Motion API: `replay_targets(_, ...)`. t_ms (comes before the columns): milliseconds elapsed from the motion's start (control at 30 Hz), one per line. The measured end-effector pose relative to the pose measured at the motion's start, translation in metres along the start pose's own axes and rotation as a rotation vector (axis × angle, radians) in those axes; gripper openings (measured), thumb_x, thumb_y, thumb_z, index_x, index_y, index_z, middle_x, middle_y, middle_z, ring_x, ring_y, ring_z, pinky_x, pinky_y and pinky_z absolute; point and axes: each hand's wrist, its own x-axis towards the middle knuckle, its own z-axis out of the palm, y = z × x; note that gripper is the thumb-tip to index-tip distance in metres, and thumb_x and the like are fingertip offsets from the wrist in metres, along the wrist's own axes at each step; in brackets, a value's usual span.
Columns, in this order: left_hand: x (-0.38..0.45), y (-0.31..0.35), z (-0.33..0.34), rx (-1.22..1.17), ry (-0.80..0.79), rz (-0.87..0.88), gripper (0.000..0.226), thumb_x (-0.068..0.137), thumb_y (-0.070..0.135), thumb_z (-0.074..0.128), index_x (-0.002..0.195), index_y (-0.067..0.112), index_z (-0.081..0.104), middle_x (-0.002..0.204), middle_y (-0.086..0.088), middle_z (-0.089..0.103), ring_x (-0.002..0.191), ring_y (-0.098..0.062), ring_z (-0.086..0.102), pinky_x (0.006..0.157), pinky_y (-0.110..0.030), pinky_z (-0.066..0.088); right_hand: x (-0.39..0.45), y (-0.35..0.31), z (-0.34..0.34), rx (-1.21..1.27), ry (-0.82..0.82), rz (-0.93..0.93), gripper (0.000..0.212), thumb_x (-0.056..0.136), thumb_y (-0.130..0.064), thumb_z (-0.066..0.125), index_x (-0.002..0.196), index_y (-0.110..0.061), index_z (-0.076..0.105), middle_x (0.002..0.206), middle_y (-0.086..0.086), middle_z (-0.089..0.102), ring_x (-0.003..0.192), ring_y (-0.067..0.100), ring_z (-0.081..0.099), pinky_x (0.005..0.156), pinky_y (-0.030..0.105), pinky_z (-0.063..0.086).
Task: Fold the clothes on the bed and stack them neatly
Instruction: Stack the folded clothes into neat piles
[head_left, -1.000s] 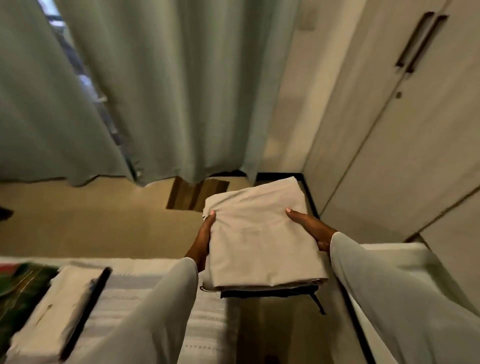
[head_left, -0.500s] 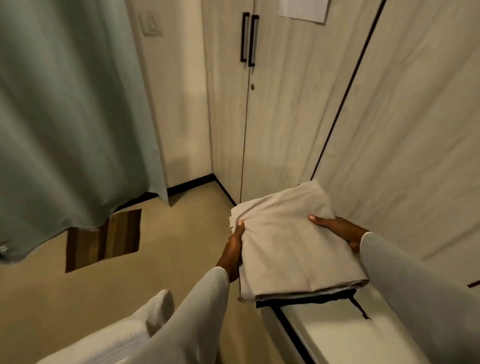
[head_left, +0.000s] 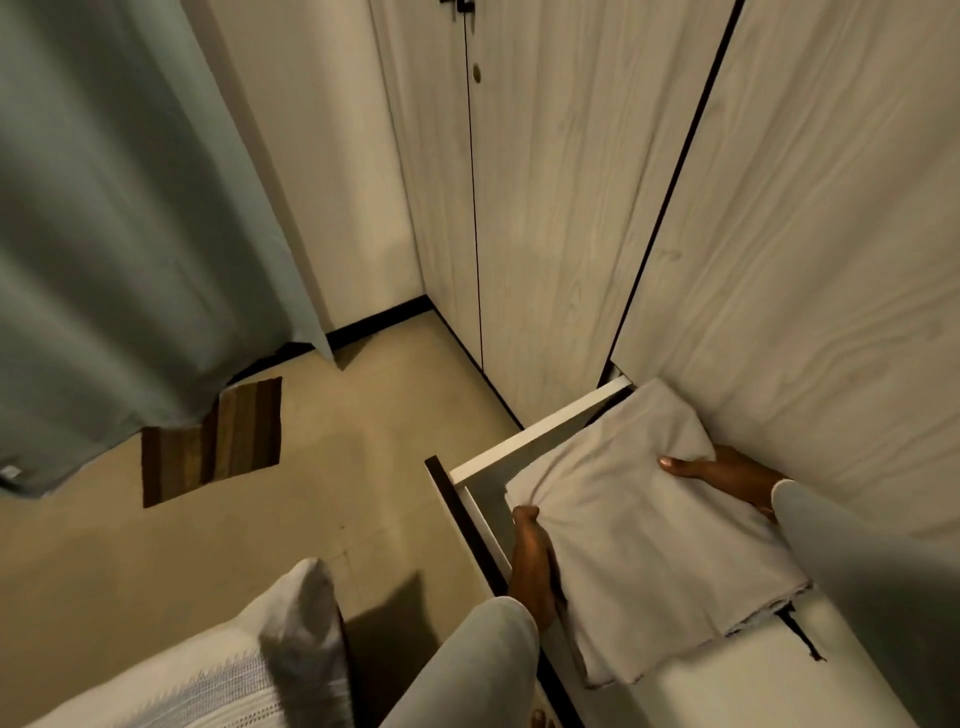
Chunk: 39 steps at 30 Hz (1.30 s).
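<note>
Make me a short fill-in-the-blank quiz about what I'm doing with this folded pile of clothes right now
1. The stack of folded clothes is held by ____ hands, the left hand and the right hand.
2. The top piece of the stack is ____ in colour.
3. The stack is over an open white ____, its rim in front of the wardrobe.
4. The curtain hangs over a ____ mat.

Missing words: two; beige; drawer; striped

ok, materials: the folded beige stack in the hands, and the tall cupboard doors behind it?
Folded beige cloth stack: soft woven fabric, matte; it puckers where the left hand grips it, right hand on its far edge. Tall pale cupboard doors: probably wood-grain laminate, low sheen; streaky printed-looking grain, thin dark seams.
</note>
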Motion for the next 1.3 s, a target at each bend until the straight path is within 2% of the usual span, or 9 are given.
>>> replay_targets(133, 0.017, -0.011, 0.002, -0.042, 0.164, -0.078, 0.069, 0.094, 0.068, 0.042, 0.145, 0.021, 0.044, 0.140, -0.011, 0.053, 0.121, -0.033, 0.051, 0.109, -0.046, 0.041, 0.032, 0.018, 0.020, -0.052, -0.026, -0.001, 0.099, 0.069, -0.064, 0.083, 0.151, -0.027, 0.042, 0.146, 0.000, 0.053, 0.128, 0.026, 0.054, 0.109, 0.039, 0.041)
replay_targets(367, 0.056, -0.029, 0.008, -0.019, 0.270, 0.003, 0.067, 0.103, 0.060, 0.031, 0.156, 0.020, 0.025, 0.156, -0.011, 0.038, 0.140, -0.035, 0.040, 0.119, -0.050, 0.030, 0.074, 0.044, 0.047, -0.001, -0.068, 0.034, 0.068, 0.086, -0.037, 0.078, 0.145, -0.016, 0.050, 0.117, 0.000, 0.057, 0.103, 0.021, 0.054, 0.091, 0.031, 0.040)
replay_targets(600, 0.093, -0.014, 0.000, 0.010, 0.330, 0.086, 0.057, 0.108, 0.046, 0.032, 0.154, 0.011, 0.031, 0.148, -0.013, 0.048, 0.132, -0.032, 0.048, 0.115, -0.041, 0.037, 0.150, 0.077, 0.069, -0.010, -0.087, 0.105, 0.129, 0.043, -0.080, 0.086, 0.150, -0.024, 0.043, 0.146, -0.002, 0.055, 0.130, 0.023, 0.054, 0.112, 0.042, 0.042)
replay_targets(733, 0.087, -0.022, -0.004, 0.507, 0.420, 0.297, 0.059, 0.104, 0.026, 0.051, 0.151, 0.005, 0.024, 0.153, -0.017, 0.040, 0.135, -0.032, 0.046, 0.114, -0.041, 0.039, 0.160, 0.072, 0.078, -0.052, -0.088, 0.103, 0.126, 0.051, -0.077, 0.085, 0.154, -0.022, 0.038, 0.148, 0.000, 0.053, 0.133, 0.025, 0.052, 0.112, 0.039, 0.040)
replay_targets(867, 0.059, -0.034, 0.010, 1.298, 0.500, 0.699, 0.093, 0.103, 0.029, 0.049, 0.151, 0.012, -0.028, 0.160, -0.006, -0.029, 0.151, -0.030, -0.023, 0.121, -0.040, -0.016, 0.159, 0.070, 0.079, -0.086, -0.078, 0.077, 0.110, 0.061, -0.070, 0.084, 0.151, -0.021, 0.043, 0.146, 0.002, 0.055, 0.131, 0.026, 0.053, 0.104, 0.033, 0.042)
replay_targets(933, 0.058, -0.029, 0.012, 1.590, 0.333, 0.800, 0.106, 0.096, 0.051, 0.054, 0.151, 0.014, -0.029, 0.156, -0.010, -0.034, 0.146, -0.032, -0.033, 0.116, -0.043, -0.024, 0.157, 0.067, 0.082, -0.161, -0.042, 0.018, 0.112, 0.061, -0.069, 0.084, 0.151, -0.018, 0.041, 0.148, 0.005, 0.053, 0.131, 0.028, 0.053, 0.106, 0.035, 0.043)
replay_targets(1033, 0.073, -0.022, -0.002, 1.814, 0.152, 0.772, 0.133, 0.072, 0.089, 0.051, 0.157, 0.013, -0.018, 0.161, -0.015, -0.029, 0.147, -0.035, -0.030, 0.122, -0.052, -0.014, 0.145, 0.063, 0.086, -0.323, 0.103, -0.160, 0.113, 0.071, -0.060, 0.083, 0.156, -0.017, 0.024, 0.154, 0.014, 0.039, 0.136, 0.036, 0.045, 0.108, 0.043, 0.042)
replay_targets(1133, 0.082, -0.008, -0.009, 1.927, 0.110, 0.644, 0.154, 0.050, 0.106, 0.039, 0.156, 0.012, -0.021, 0.161, -0.017, -0.031, 0.147, -0.037, -0.032, 0.122, -0.055, -0.012, 0.126, 0.061, 0.090, -0.644, 0.251, -0.582, 0.108, 0.075, -0.086, 0.053, 0.156, -0.020, 0.026, 0.156, 0.014, 0.033, 0.138, 0.040, 0.039, 0.107, 0.056, 0.041)
replay_targets(1300, 0.093, 0.004, -0.015, 2.105, 0.090, 0.574, 0.165, 0.042, 0.105, 0.049, 0.154, 0.010, -0.025, 0.157, -0.021, -0.036, 0.143, -0.044, -0.036, 0.119, -0.060, -0.016, 0.084, 0.052, 0.092, -1.188, -0.183, -0.873, 0.126, 0.051, -0.108, 0.036, 0.157, -0.050, 0.003, 0.168, 0.000, -0.017, 0.153, 0.031, -0.019, 0.121, 0.058, -0.007)
